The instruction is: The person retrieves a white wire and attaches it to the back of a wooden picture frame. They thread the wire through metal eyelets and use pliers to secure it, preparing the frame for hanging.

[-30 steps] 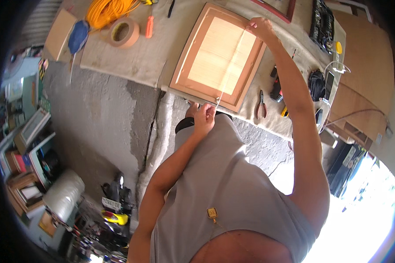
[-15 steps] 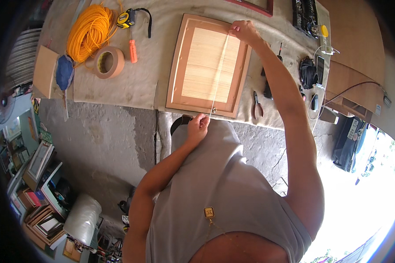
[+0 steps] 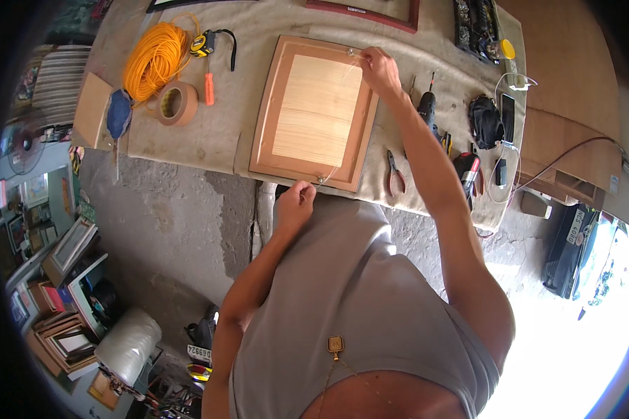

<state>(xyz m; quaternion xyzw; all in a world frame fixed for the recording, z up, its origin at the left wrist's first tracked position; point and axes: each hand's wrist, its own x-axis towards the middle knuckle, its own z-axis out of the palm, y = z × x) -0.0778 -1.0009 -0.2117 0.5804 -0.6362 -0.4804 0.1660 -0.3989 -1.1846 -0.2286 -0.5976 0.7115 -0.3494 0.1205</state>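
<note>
A wooden picture frame (image 3: 314,112) lies back-up on a cloth-covered table (image 3: 217,133), its pale backing board facing me. A thin clear wire (image 3: 342,126) runs across the board from the far right corner to the near edge. My right hand (image 3: 379,68) pinches the wire's far end at a small fitting on the frame's top rail. My left hand (image 3: 297,202) holds the wire's near end just off the frame's near edge, by my waist.
On the table left of the frame lie an orange cord coil (image 3: 154,59), a tape roll (image 3: 176,103), a tape measure (image 3: 204,43) and an orange tool (image 3: 209,88). Pliers (image 3: 395,174), a screwdriver (image 3: 426,108) and a phone (image 3: 507,112) lie to the right. Stacked frames (image 3: 63,293) stand on the floor.
The view has tilted so the table sits lower and more level in the picture. Both hands keep their hold on the wire at the frame's two ends.
</note>
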